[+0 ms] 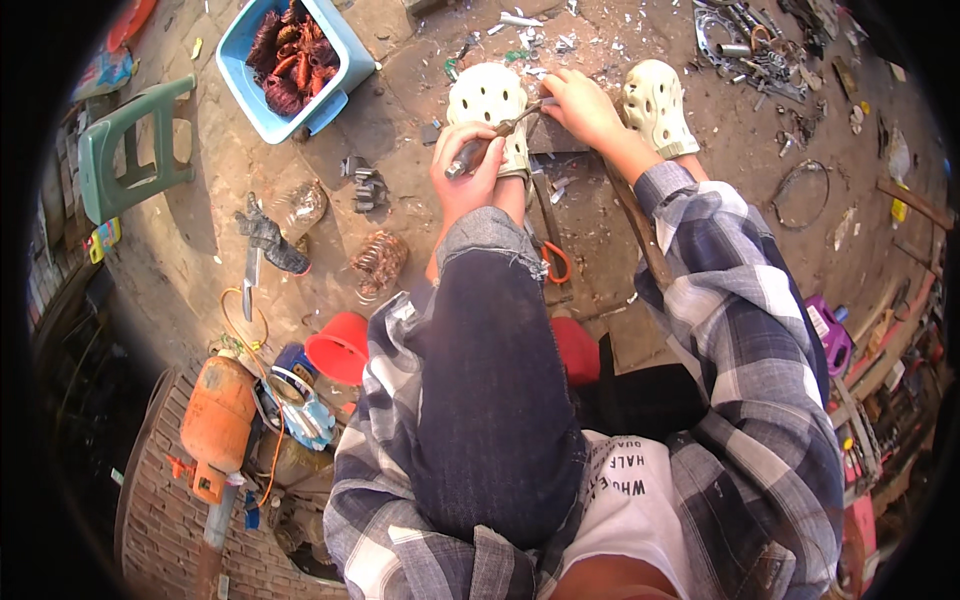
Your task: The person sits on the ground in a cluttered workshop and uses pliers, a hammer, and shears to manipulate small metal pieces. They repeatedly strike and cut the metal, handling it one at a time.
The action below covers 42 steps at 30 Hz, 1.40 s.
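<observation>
My left hand [466, 172] is wrapped round a dark-handled tool [470, 157] that looks like a screwdriver, its thin shaft slanting up to the right. At the far end of that shaft, my right hand [583, 108] is closed, thumb and fingers pinched together; whatever is in them is too small to name. Both hands are between and over my cream clogs [487, 92]. Below them on the ground are dark metal bars [546, 205] and orange-handled scissors or pliers [556, 262], partly covered by my leg.
A blue tub [345, 95] of reddish-brown wire bundles stands at the upper left, near a green plastic stool [135, 150]. A glove [266, 236], copper coils [378, 262], a red bowl [338, 348] and an orange gas cylinder [218, 412] lie leftward. Metal scrap [755, 50] covers the upper right.
</observation>
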Tool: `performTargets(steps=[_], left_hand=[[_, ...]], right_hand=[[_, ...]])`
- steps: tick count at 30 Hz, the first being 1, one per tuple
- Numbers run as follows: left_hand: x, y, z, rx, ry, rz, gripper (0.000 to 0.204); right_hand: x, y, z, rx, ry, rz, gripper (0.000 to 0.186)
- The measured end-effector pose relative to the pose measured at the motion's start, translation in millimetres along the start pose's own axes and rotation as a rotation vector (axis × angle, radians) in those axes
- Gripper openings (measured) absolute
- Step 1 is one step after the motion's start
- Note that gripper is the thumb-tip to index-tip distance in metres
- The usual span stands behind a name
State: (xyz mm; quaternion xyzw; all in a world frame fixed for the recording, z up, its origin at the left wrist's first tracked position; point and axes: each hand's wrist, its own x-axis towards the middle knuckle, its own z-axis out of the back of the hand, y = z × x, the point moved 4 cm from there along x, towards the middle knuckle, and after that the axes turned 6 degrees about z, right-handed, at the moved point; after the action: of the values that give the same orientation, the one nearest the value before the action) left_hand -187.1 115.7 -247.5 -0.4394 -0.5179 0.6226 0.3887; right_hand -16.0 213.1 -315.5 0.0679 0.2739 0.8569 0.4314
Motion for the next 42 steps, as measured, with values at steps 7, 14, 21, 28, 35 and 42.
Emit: performTargets(steps=[7, 14, 21, 28, 35, 42], left_hand=[[-3.8, 0.1, 9.4, 0.046, -0.052, -0.091, 0.013], [-6.4, 6.2, 13.2, -0.029, -0.064, -0.045, 0.013], [-0.5, -8.8, 8.4, 0.049, -0.137, -0.021, 0.012], [5.2, -17.7, 3.0, -0.043, -0.180, 0.113, 0.012], [10.3, -2.4, 0.0, 0.049, -0.161, 0.054, 0.011], [15.7, 0.6, -2.5, 0.095, -0.132, 0.002, 0.012]], right_hand=[[2.0, 6.8, 6.9, -0.125, -0.038, 0.155, 0.019], [1.0, 7.7, 4.7, -0.131, -0.058, 0.166, 0.021], [1.5, 5.0, 4.9, -0.102, -0.026, 0.121, 0.025], [-44.5, -18.1, 31.1, 0.148, -0.172, -0.445, 0.037], [-125.3, -17.5, 4.3, 0.490, -0.288, -0.897, 0.059], [-128.5, 11.6, 2.8, 1.301, -0.191, -1.242, 0.043]])
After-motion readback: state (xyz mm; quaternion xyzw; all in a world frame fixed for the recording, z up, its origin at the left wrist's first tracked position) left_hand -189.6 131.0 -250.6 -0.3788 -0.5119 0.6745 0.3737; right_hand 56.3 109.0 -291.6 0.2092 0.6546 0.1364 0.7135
